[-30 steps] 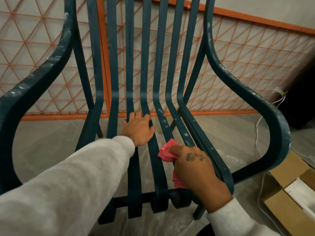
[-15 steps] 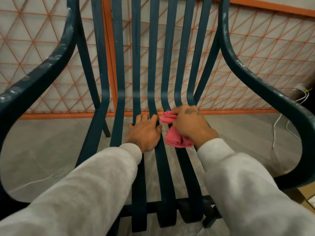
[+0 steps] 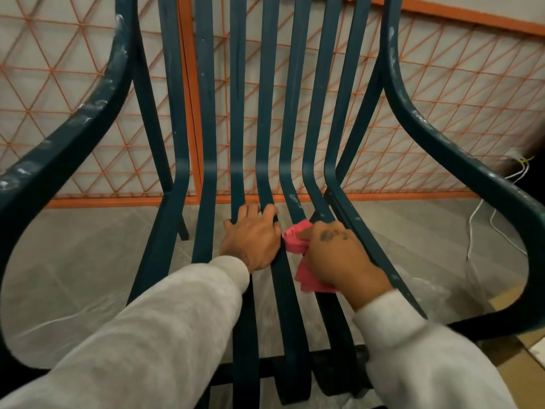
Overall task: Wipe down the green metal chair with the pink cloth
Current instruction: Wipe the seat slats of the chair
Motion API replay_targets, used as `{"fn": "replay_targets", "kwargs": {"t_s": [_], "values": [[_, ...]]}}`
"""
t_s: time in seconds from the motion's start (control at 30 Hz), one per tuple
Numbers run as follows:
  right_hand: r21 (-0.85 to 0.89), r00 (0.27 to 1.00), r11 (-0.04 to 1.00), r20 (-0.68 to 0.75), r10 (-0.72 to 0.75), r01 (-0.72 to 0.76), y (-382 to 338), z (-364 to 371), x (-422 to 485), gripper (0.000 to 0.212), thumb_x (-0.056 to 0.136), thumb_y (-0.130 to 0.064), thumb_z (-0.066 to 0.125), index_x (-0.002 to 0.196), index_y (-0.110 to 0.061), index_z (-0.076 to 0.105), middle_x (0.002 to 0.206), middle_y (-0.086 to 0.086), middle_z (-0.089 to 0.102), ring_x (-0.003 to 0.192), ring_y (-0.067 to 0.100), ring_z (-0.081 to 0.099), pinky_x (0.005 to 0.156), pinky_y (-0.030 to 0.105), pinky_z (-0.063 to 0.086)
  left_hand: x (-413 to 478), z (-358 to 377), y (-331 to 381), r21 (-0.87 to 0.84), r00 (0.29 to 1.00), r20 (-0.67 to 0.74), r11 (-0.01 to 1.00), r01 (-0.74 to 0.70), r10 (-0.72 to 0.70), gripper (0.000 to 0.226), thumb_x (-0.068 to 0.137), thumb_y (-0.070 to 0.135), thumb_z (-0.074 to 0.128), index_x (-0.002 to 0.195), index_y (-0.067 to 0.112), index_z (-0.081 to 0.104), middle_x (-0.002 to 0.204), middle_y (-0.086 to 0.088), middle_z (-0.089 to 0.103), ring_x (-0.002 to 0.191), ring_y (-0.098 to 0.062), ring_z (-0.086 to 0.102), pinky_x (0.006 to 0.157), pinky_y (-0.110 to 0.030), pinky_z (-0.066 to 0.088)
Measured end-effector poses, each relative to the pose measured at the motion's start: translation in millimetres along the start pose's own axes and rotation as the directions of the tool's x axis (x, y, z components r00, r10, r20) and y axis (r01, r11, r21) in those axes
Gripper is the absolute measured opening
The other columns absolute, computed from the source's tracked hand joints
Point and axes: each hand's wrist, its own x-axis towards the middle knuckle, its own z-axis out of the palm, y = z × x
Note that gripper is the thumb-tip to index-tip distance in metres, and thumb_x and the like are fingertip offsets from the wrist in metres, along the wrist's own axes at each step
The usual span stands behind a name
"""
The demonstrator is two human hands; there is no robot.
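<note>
Right grip point(image 3: 339, 255), pink cloth point(image 3: 296, 242) on chair slat point(image 3: 292, 305)

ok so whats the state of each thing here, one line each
green metal chair: upright on the floor, white smears on both armrests and some slats
pink cloth: bunched, pressed on a seat slat under the right hand
right hand: closed on the cloth
left hand: flat on the middle seat slats, holding nothing
orange mesh panel: upright behind the chair
</note>
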Motion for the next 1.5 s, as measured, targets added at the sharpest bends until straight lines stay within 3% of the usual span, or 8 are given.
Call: {"fn": "replay_targets", "kwargs": {"t_s": [0.17,0.43,0.8,0.93,1.1,1.27,1.37,1.5], "values": [[0.054,1.000,0.999,-0.021,0.008,-0.007,-9,-13,20,0.046,0.098,-0.018,0.053,0.142,-0.014,0.042,0.138,0.015,0.044,0.127,0.029,0.044,0.106,0.035,0.038,-3,-2,-2,-0.009,1.000,0.014,1.000,-0.008,0.008,0.032,0.103,0.041,0.029,0.130,0.027,0.042,0.138,-0.007,0.042,0.133,-0.025,0.033,0.106,-0.058,0.028],[-0.011,0.999,0.999,-0.012,-0.051,0.051,8,6,-31,0.035,0.093,-0.017,0.055,0.127,-0.027,0.058,0.115,0.008,0.060,0.101,0.025,0.055,0.091,0.034,0.048,-3,-1,0,0.005,1.000,-0.005,1.000,-0.008,0.008,0.036,0.104,0.040,0.030,0.136,0.027,0.039,0.142,-0.007,0.039,0.134,-0.025,0.034,0.107,-0.058,0.028],[0.072,0.996,0.997,-0.085,-0.033,0.039,6,6,17,0.043,0.093,-0.019,0.054,0.136,-0.025,0.053,0.130,0.010,0.054,0.119,0.027,0.050,0.103,0.037,0.043,-2,-2,0,0.018,1.000,-0.003,1.000,0.000,0.000,0.036,0.104,0.044,0.029,0.132,0.027,0.041,0.139,-0.007,0.042,0.132,-0.026,0.035,0.106,-0.058,0.030],[0.050,0.989,0.989,-0.054,-0.138,0.141,20,3,-8,0.036,0.093,-0.013,0.051,0.120,-0.032,0.066,0.115,0.002,0.065,0.103,0.020,0.057,0.088,0.028,0.045,0,1,0,0.012,1.000,-0.010,1.000,0.009,-0.009,0.036,0.103,0.044,0.028,0.133,0.029,0.040,0.139,-0.005,0.042,0.131,-0.024,0.035,0.106,-0.058,0.030],[0.359,0.996,0.929,-0.007,-0.087,0.084,39,-38,7,0.030,0.095,-0.014,0.051,0.100,-0.033,0.074,0.075,-0.001,0.070,0.057,0.007,0.060,0.051,0.018,0.050,1,2,1,0.013,1.000,-0.008,1.000,0.011,-0.011,0.034,0.103,0.043,0.029,0.133,0.030,0.038,0.140,-0.004,0.041,0.132,-0.022,0.035,0.107,-0.056,0.029],[0.381,0.973,0.923,-0.229,0.034,0.058,25,-45,90,0.033,0.092,-0.016,0.052,0.117,-0.030,0.067,0.110,0.009,0.065,0.091,0.023,0.063,0.079,0.038,0.056,2,0,1,0.014,1.000,-0.002,1.000,0.019,-0.019,0.036,0.103,0.045,0.030,0.134,0.030,0.039,0.141,-0.004,0.042,0.133,-0.023,0.036,0.108,-0.058,0.030],[0.266,0.979,0.962,-0.204,0.002,0.053,6,-33,128,0.042,0.091,-0.014,0.054,0.133,-0.021,0.058,0.130,0.012,0.054,0.113,0.029,0.056,0.101,0.040,0.049,2,0,1,0.019,1.000,0.001,1.000,0.022,-0.022,0.035,0.103,0.044,0.029,0.134,0.030,0.039,0.140,-0.005,0.043,0.132,-0.024,0.036,0.108,-0.058,0.031],[0.037,0.995,0.999,-0.093,-0.029,0.033,-11,-9,136,0.046,0.094,-0.017,0.054,0.137,-0.005,0.045,0.133,0.016,0.051,0.120,0.033,0.052,0.100,0.039,0.045,2,1,0,0.002,1.000,-0.007,1.000,0.017,-0.017,0.034,0.103,0.045,0.028,0.131,0.031,0.040,0.137,-0.004,0.045,0.130,-0.024,0.038,0.107,-0.058,0.032]]}}
